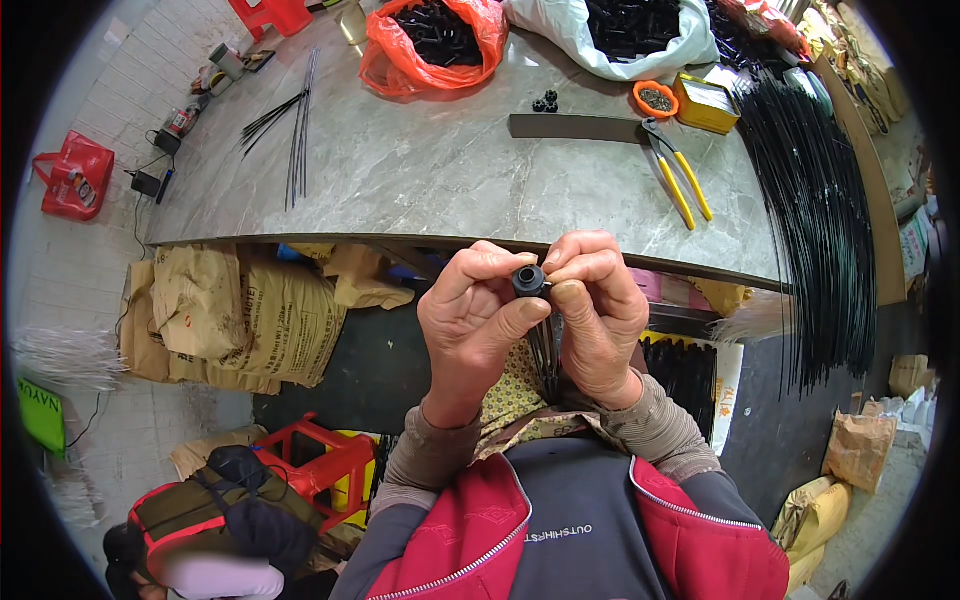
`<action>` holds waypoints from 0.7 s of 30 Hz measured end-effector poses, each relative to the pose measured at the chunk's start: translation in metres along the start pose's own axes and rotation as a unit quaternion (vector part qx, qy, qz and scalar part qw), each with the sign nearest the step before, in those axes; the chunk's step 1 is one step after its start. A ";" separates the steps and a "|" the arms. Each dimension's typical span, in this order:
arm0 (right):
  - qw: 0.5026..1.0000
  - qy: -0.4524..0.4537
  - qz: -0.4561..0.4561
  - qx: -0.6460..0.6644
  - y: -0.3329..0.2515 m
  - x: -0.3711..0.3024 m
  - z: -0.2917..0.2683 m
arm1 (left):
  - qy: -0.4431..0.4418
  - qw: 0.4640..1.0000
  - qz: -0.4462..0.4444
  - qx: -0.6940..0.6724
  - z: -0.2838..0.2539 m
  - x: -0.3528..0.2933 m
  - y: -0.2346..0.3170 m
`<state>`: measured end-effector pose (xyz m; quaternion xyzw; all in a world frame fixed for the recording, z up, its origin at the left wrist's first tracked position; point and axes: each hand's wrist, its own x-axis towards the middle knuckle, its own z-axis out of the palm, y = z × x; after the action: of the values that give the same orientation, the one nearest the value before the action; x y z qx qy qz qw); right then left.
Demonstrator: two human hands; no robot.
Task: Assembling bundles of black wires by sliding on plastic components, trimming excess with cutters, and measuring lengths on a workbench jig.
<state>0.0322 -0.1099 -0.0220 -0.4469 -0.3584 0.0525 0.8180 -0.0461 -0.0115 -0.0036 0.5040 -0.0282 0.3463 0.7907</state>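
Observation:
Between the thumb and fingers of my left hand (465, 325) is a small black round plastic part with a hole (528, 281), held up in front of the table's edge. My right hand (600, 310) is closed in a pinch right at the side of that part. A tiny light-coloured bit shows at its fingertips, too small to name. Below my hands, thin dark rods (545, 362) stand upright from my lap; the fingers partly hide their upper ends.
On the grey table (420, 165) are yellow-handled cutters (680, 180), a dark flat strip (570, 127), an orange dish of small bits (655, 98), a yellow tin (706, 105), bags of black parts (435, 45) and long black rods (815, 210). Another person (200, 530) is at lower left.

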 end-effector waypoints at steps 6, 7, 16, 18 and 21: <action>1.000 0.003 0.003 0.001 0.001 0.001 -0.001 | 0.003 1.000 -0.006 -0.007 0.000 0.000 -0.001; 1.000 0.003 0.003 0.001 0.001 0.001 0.000 | 0.000 1.000 -0.004 -0.005 -0.001 0.000 -0.002; 1.000 0.000 0.003 -0.016 0.002 0.003 0.000 | -0.003 1.000 0.002 0.003 -0.003 0.001 -0.002; 1.000 -0.003 0.004 -0.027 0.001 0.003 -0.001 | 0.000 1.000 -0.002 -0.002 -0.002 0.001 -0.002; 1.000 -0.002 0.012 -0.022 0.002 0.003 -0.001 | 0.002 1.000 -0.004 -0.005 -0.002 0.002 -0.003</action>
<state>0.0359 -0.1085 -0.0220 -0.4687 -0.3556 0.0552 0.8067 -0.0438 -0.0102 -0.0059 0.4994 -0.0262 0.3438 0.7948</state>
